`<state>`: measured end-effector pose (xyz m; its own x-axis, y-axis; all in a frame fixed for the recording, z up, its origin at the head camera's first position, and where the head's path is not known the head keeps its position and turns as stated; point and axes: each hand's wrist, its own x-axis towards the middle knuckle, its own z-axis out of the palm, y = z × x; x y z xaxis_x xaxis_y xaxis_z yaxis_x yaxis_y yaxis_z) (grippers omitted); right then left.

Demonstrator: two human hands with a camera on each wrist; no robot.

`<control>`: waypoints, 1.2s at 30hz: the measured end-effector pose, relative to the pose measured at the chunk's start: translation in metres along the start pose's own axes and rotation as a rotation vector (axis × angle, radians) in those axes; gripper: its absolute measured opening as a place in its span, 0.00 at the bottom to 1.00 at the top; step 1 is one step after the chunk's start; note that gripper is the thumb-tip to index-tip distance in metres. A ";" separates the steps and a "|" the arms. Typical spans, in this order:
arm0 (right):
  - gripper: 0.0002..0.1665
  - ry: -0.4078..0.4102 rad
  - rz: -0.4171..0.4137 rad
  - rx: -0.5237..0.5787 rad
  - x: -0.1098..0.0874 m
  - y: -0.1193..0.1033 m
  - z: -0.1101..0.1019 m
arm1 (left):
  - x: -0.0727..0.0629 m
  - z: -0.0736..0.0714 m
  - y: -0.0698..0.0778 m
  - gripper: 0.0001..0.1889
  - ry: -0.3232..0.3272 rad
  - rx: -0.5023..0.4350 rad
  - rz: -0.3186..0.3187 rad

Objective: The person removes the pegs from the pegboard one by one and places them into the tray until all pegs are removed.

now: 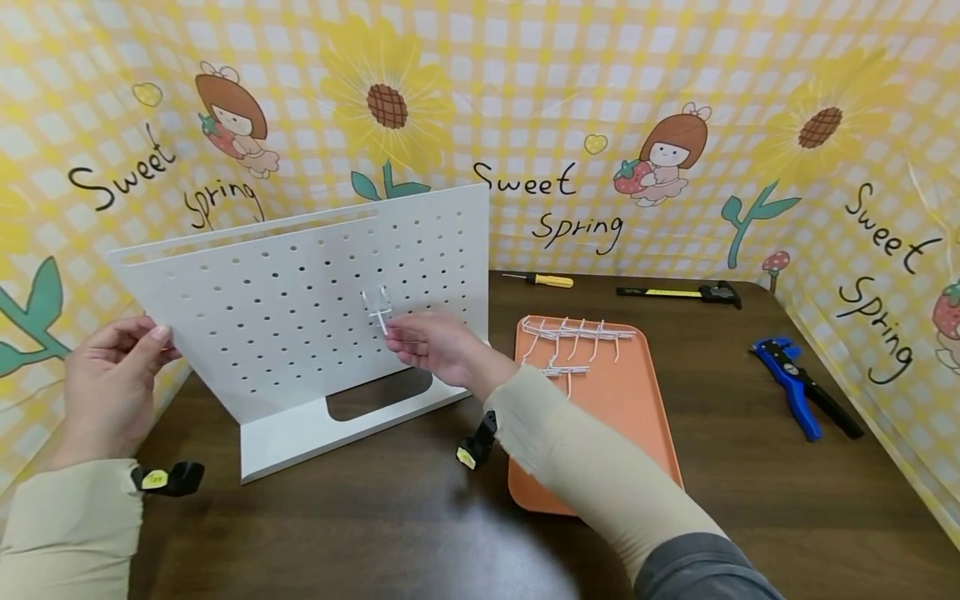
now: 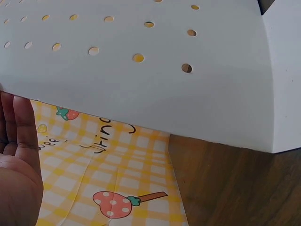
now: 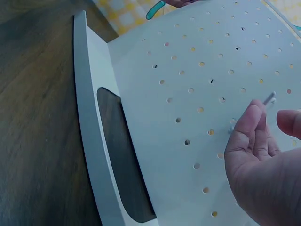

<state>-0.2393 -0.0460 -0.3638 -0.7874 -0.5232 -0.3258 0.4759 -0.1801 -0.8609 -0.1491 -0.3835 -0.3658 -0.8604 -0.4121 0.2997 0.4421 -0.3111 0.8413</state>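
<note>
A white pegboard [image 1: 300, 308] with rows of round holes stands tilted on its flat base. My left hand [image 1: 116, 387] holds the board's left edge between thumb and fingers; in the left wrist view its fingers [image 2: 18, 122] go behind the panel. Near the board's middle a white wire hook [image 1: 378, 312] sits against the holes. At the hook's lower end are the fingertips of my right hand [image 1: 435, 342]. In the right wrist view the thumb [image 3: 288, 121] stands apart from the fingers, and those fingers partly hide the hook [image 3: 270, 98].
An orange tray [image 1: 618, 442] to the right bears several white wire hooks [image 1: 577, 329]. Behind it lie a yellow-handled screwdriver [image 1: 551, 281] and a black caliper-like tool [image 1: 678, 292]. Blue-and-black wire strippers [image 1: 795, 383] lie far right. A checked cloth [image 1: 525, 83] lines the back.
</note>
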 end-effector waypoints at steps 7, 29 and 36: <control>0.10 -0.004 -0.004 -0.005 0.005 0.006 0.005 | 0.001 0.000 -0.002 0.01 0.008 -0.018 0.007; 0.13 -0.053 0.013 0.007 -0.008 0.001 -0.010 | 0.000 0.000 -0.002 0.02 0.015 -0.011 0.012; 0.14 0.031 -0.048 -0.055 -0.029 -0.003 -0.052 | 0.001 0.000 -0.004 0.03 0.027 -0.012 0.018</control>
<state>-0.2385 0.0129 -0.3723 -0.8209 -0.4888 -0.2953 0.4161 -0.1580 -0.8955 -0.1517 -0.3823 -0.3689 -0.8452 -0.4410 0.3021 0.4603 -0.3132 0.8307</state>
